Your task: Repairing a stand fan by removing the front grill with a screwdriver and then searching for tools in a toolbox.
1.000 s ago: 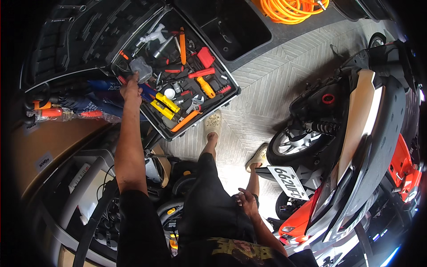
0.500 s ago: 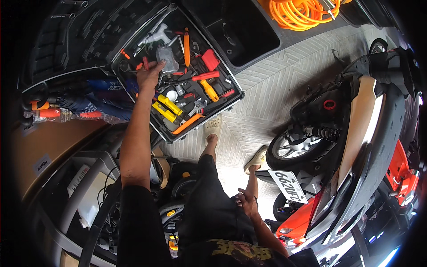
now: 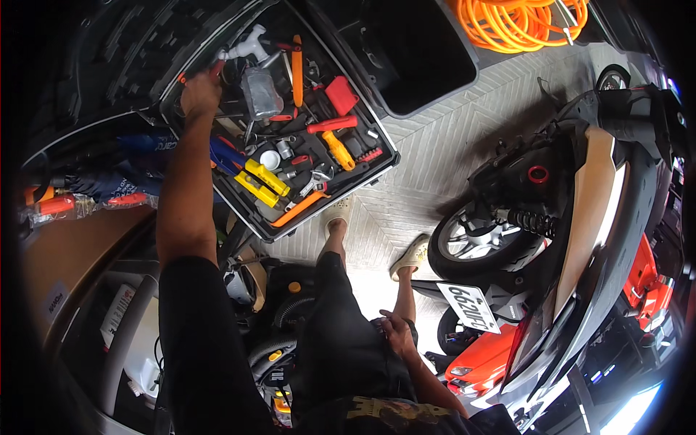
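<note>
A tool case [image 3: 394, 161] lies open in front of me, full of loose tools. My left hand [image 3: 201, 96] is closed at its left edge, with a red-handled tool [image 3: 217, 67] at its fingers; the rest of that tool is hidden. Beside the hand lie a white gun-shaped tool [image 3: 250, 45] and a grey wrapped block [image 3: 261, 94]. Nearer in the case are yellow-handled tools [image 3: 262, 183], a white round cap [image 3: 270, 159] and a yellow screwdriver [image 3: 338, 150]. My right hand [image 3: 396, 332] rests against my dark shorts, fingers loosely apart, holding nothing visible.
A black bin [image 3: 413, 58] adjoins the case, with a coiled orange hose [image 3: 518, 25] beyond. A motorcycle [image 3: 580, 210] stands at the right. Umbrellas in blue covers [image 3: 109, 174] and a cardboard box [image 3: 87, 254] are at the left.
My left hand has moved left and away from the grey block to the case's edge, carrying the red-handled tool. My right hand has settled closer against my shorts.
</note>
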{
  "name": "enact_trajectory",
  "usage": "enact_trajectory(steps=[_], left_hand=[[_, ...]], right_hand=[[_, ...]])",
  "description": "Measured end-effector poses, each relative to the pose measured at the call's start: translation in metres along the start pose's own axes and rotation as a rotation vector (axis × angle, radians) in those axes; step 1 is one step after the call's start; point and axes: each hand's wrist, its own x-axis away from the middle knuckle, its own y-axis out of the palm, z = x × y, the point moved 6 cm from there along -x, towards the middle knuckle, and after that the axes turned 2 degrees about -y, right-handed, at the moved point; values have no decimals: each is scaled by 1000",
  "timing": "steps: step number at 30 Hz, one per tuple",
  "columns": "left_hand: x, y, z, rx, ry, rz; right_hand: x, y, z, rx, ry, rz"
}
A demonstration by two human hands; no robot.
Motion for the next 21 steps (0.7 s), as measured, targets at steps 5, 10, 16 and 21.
enact_trajectory(steps=[5, 10, 16, 21], left_hand=[[-3, -7, -33, 85, 13, -1], [10, -6, -56, 544, 180, -157], [31, -6, -40, 785, 157, -332], [54, -10, -31, 791, -92, -614]], right_hand=[[-6, -4, 5, -21, -69, -11], [-14, -11, 18, -2, -1, -16], [-11, -12, 16, -52, -18, -29], [-8, -17, 10, -85, 3, -3]])
